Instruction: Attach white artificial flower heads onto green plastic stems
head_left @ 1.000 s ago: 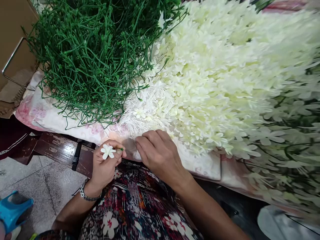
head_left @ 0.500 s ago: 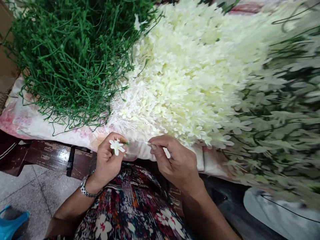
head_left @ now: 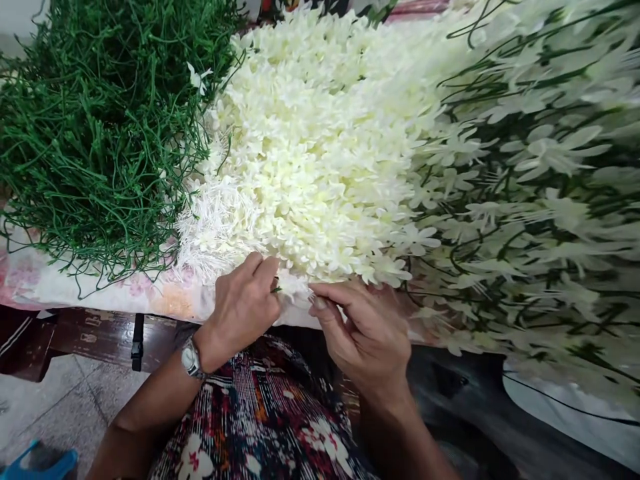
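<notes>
My left hand (head_left: 247, 300), back turned up and a watch (head_left: 191, 357) on its wrist, is closed around an artificial flower stem. Only a short green tip (head_left: 276, 290) of this stem shows beside the fingers. White petals (head_left: 295, 285) lie in the gap between my hands, just right of the tip. My right hand (head_left: 367, 333) pinches with thumb and forefinger at the edge of these petals; the small white piece in the pinch is partly hidden. Both hands are at the front edge of a pile of cream-white artificial blossoms (head_left: 325, 180).
Green plastic stems (head_left: 100, 147) are heaped at the left, with fine white strands (head_left: 215, 227) beside them. Finished-looking white flowers on stems (head_left: 540, 220) fill the right. A floral cloth (head_left: 175, 303) covers the surface. A blue plastic object (head_left: 47, 463) is on the floor.
My left hand has turned over and moved right, so the white flower seen in it before is hidden. My right hand has shifted slightly right and down. The view has swung right.
</notes>
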### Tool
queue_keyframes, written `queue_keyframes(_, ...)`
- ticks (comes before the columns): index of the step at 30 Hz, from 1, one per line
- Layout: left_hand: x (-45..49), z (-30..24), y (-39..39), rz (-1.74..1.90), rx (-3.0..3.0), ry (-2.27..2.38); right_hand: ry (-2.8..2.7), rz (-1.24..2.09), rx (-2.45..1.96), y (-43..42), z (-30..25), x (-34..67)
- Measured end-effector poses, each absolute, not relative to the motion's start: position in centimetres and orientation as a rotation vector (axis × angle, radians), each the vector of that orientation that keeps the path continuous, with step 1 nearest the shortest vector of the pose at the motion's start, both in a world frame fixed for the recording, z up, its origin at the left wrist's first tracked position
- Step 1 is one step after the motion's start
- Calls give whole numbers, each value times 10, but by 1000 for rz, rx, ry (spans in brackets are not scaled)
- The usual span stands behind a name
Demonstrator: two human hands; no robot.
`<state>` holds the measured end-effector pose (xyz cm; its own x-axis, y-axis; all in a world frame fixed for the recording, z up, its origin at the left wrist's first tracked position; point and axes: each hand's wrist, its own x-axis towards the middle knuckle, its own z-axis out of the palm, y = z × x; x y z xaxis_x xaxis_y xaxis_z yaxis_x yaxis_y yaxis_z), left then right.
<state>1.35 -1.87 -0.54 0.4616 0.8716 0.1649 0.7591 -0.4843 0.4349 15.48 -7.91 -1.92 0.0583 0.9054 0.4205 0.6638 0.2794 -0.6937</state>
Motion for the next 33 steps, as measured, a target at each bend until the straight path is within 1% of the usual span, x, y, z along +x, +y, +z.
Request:
queue_keyframes(2, 18, -2, -19, 409, 2517, 1443, -1677, 370, -1441, -79, -19, 156)
queue_keyframes(5, 21, -3, -19, 404, 2572, 1455, -1664, 389, -1427, -80, -19, 157)
queue_keyframes(7, 18, -4, -19, 533, 2510, 1420, -1656, 380, -1415, -80, -19, 158)
queue_keyframes(11, 5, -3, -18, 953, 2150, 1262, -1668, 343, -1377, -77, -17, 156)
queue_keyframes(16, -6, 3, -18, 1149, 1451, 1134, -1714, 361, -1271, -66, -9, 143)
queue_keyframes(20, -11, 2, -21, 1078, 822, 960, -1748, 363, -1206, -60, 2, 132)
queue_keyframes(23, -15, 3, -24, 1017, 580, 879, -1761, 376, -1185, -59, 8, 127)
queue_keyframes(28, -17, 3, -27, 984, 474, 896, -1782, 399, -1150, -59, 12, 122)
queue_keyframes(33, -15, -1, -32, 1052, 630, 896, -1798, 364, -1172, -59, 10, 119)
